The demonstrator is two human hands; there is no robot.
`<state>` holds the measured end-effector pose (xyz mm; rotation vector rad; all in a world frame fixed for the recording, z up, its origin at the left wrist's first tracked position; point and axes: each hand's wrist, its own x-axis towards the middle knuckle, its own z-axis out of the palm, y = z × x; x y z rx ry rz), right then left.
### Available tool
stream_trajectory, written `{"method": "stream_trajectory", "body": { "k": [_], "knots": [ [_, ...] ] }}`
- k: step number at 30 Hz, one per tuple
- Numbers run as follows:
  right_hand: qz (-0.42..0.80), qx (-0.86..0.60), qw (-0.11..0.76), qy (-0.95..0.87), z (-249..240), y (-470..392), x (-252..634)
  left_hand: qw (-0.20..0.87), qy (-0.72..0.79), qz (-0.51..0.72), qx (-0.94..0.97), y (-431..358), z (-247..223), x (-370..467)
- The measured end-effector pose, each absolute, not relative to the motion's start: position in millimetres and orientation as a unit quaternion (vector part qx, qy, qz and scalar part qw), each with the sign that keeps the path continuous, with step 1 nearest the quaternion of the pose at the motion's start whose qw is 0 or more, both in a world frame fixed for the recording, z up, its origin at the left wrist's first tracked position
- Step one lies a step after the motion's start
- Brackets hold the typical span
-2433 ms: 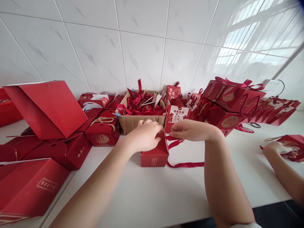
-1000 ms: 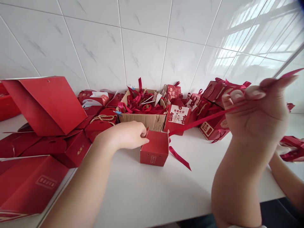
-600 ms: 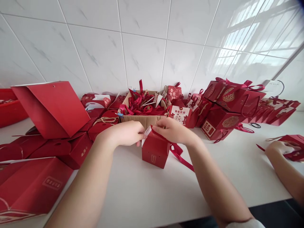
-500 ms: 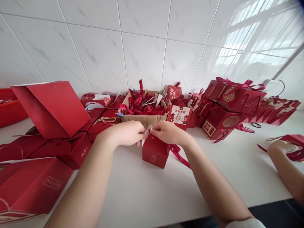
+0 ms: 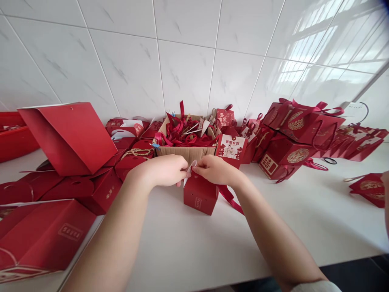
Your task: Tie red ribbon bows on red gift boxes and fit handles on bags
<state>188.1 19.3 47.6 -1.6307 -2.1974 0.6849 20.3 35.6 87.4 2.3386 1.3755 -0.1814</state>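
A small red paper gift box [image 5: 199,198] stands upright on the white table, its white-backed top flap [image 5: 191,167] raised. My left hand [image 5: 170,170] is closed at the flap's left side, fingertips pinching its edge. From the other side, my right hand [image 5: 214,169] pinches the top of the box beside that flap; its fingertips are partly hidden. A dark red ribbon [image 5: 230,199] trails over the table at the box's right side. Just behind both hands sits a cardboard carton [image 5: 179,153] full of red ribbons [image 5: 190,140] and tags.
Red gift boxes [image 5: 73,188] pile up at left, with a larger red folded box [image 5: 69,138] on top. A red basin [image 5: 12,140] is at far left. Stacked boxes with ribbon handles [image 5: 288,142] stand at right. Another person's arm [image 5: 386,198] shows at the right edge.
My hands stay at the flap with little movement. At right, the other person's hand has left the red box there and moved mostly out of view. The view has shifted slightly.
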Motion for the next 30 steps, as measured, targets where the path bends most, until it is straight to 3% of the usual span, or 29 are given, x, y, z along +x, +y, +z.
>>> {"method": "stream_trajectory", "body": {
  "k": [11,20,24,30],
  "knots": [
    [0.241,-0.539,0.203,-0.781,42.1,21.3,190.6,0.252,0.525,-0.042,0.812,47.7,81.6,12.6],
    [0.242,-0.54,0.206,-0.779,42.2,21.2,189.9,0.256,0.464,-0.004,0.848,53.0,78.4,20.4],
    [0.219,-0.553,0.227,-0.771,48.6,18.9,195.4,0.252,0.469,0.083,0.843,53.0,80.5,19.6],
    [0.187,-0.569,0.294,-0.745,69.1,5.3,225.1,0.342,0.433,0.335,0.764,54.4,89.0,10.8]
  ]
}}
